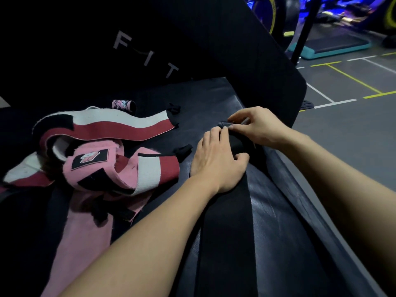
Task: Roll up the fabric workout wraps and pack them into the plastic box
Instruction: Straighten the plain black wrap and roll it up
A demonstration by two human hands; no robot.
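A long black wrap [227, 221] lies stretched along the dark padded bench [278, 211] toward me. My left hand [216, 161] rests on its far end, fingers and thumb curled round the black fabric. My right hand [257, 125] pinches the small rolled tip of that wrap just beyond my left fingers. To the left lies a loose heap of pink, red and white wraps [102, 159]. A small rolled pink wrap [123, 105] sits behind the heap. No plastic box is in view.
A black upright pad with grey letters [150, 50] rises behind the bench. The bench's right edge drops to a grey gym floor with yellow and white lines [347, 82]. A teal step platform [330, 47] and dark machines stand far right.
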